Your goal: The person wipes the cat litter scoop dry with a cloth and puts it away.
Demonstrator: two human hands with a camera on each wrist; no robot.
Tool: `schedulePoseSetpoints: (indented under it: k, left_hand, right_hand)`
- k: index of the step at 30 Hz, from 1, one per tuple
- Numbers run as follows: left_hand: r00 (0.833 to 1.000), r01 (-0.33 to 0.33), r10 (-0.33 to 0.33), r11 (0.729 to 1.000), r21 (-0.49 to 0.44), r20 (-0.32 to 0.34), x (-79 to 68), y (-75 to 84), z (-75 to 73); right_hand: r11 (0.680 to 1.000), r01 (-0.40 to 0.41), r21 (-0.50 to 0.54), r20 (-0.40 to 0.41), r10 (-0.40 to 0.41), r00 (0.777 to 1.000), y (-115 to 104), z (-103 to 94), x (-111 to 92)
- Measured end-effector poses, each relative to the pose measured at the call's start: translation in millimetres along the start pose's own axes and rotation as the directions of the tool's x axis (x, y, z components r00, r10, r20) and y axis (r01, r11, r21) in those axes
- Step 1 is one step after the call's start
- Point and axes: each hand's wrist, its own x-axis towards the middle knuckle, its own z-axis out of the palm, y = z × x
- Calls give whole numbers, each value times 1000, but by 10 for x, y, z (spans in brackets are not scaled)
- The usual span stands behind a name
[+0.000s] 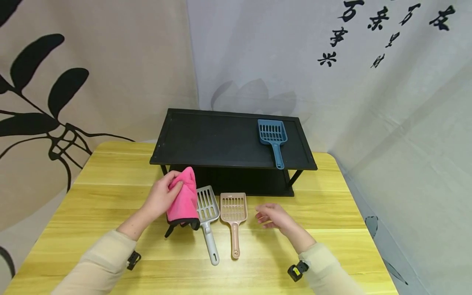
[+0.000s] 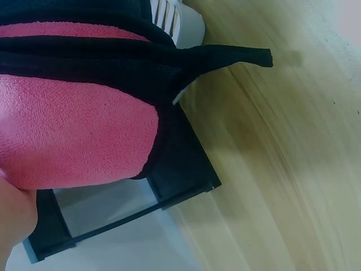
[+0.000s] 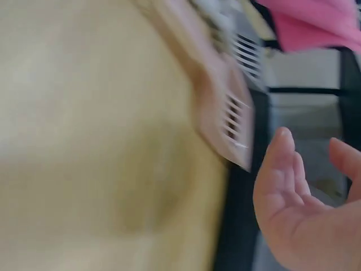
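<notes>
Sleeves, before rack. Left hand, front-left: pinches pink cloth by top, so it hangs. Right hand, front-right: fingers loosely curved, holding nothing. Grey scoop, beige scoop before rack, handles outward, presumably for reach. Blue scoop atop.

Head view looking forward and down across the worktop, wrist views close in, left facing pink cloth, right facing beige scoop, all sharing black rack.
</notes>
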Motion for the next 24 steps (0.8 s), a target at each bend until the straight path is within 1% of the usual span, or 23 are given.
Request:
schedulePoseSetpoints:
  k: [5,9,12,15,19,24]
  left_hand:
    - [1000,0,0,1000,3,-9,8,-17,5]
    - [1000,2,-2,1000,11,-17,2,-28,6]
    - [1000,4,-4,1000,16,-18,-2,-29,6]
    - [1000,7,-7,1000,21,-17,-3,-26,5]
    - [1000,18,-18,1000,15,-6,-3,-17,7]
    - [1000,26,-26,1000,-1,12,0,-18,13]
  right_hand:
    - [999,-39,-1,73,39,997,261,232,76]
    - [998,-46,31,119,42,992,377,342,112]
    - [997,-62,47,145,55,988,424,406,131]
    - [996,-80,38,159,73,985,449,460,143]
    - [995,-98,16,165,94,982,461,519,152]
    - [993,-116,35,158,109,981,454,566,179]
